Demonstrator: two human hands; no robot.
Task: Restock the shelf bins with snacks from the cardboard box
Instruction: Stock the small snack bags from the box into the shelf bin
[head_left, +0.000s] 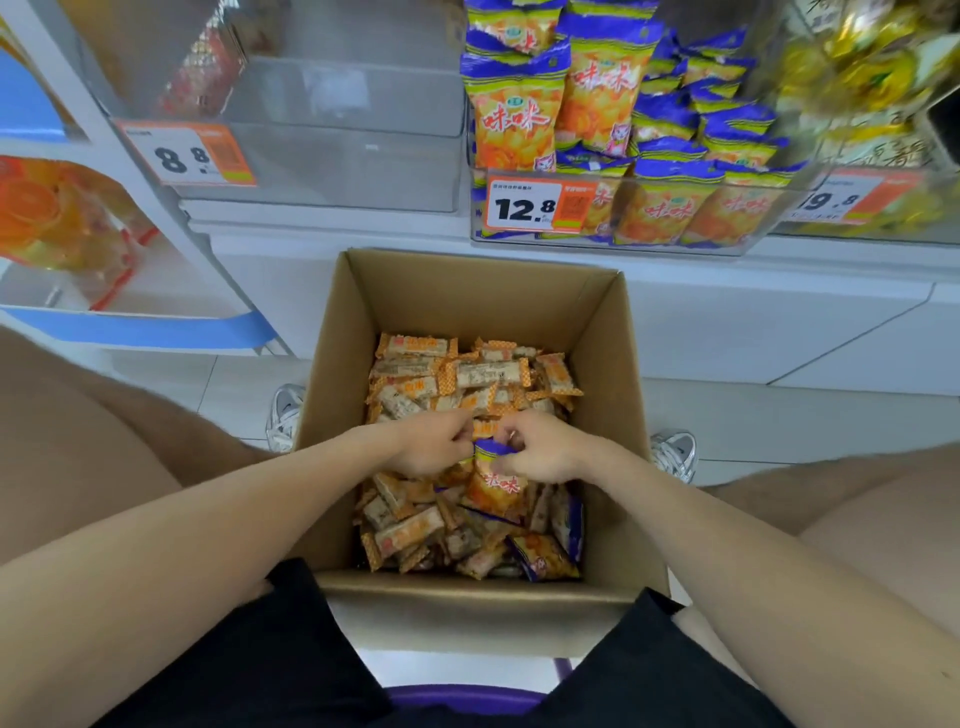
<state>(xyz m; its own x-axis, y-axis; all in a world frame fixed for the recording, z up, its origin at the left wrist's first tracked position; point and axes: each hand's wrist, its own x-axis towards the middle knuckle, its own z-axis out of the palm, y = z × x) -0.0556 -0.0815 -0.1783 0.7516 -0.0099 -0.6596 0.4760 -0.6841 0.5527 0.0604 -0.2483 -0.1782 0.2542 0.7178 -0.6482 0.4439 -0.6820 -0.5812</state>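
An open cardboard box (467, 291) stands on the floor between my knees, filled with several small orange-and-white snack packs (467, 374) and a few purple-and-orange bags. Both hands are down inside it. My right hand (540, 447) pinches the purple top of an orange snack bag (493, 488) that stands upright on the pile. My left hand (431, 447) is curled just left of that bag, its fingertips at the bag's top edge among the packs. Above, the clear bin (613, 239) tagged 12.8 holds several matching purple-and-orange bags. The clear bin (332, 171) tagged 8.8 looks nearly bare.
A bin of gold-wrapped sweets (872, 93) sits at the upper right. Orange jelly packs (57, 218) lie on a lower shelf at the left. White cabinet fronts run behind the box. My shoes (283, 415) flank the box on the tiled floor.
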